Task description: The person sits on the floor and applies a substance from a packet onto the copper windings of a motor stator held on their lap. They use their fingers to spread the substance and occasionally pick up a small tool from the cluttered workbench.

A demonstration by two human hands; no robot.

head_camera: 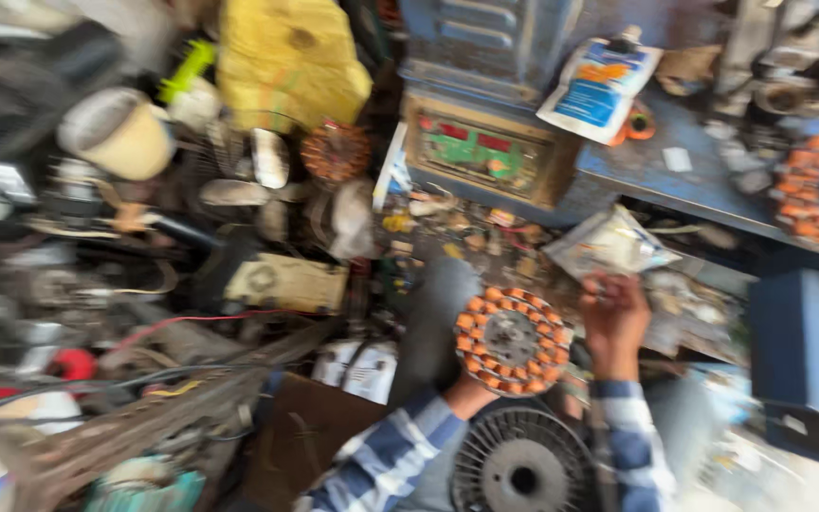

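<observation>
Head view, blurred by motion. Left hand [471,393] mostly hidden behind round copper-wound stator [512,340], apparently supporting it from beneath; finger state: cannot tell. Right hand [613,318] raised just beside stator's right edge, fingers pinched on clear plastic packet [609,245]. Stator held above finned round rotor housing [521,463] in lap, apart from it. Progress, judged: windings look complete, stator not yet seated in any housing. Little open room: cluttered parts pile left, blue bench edge [684,204] right.
</observation>
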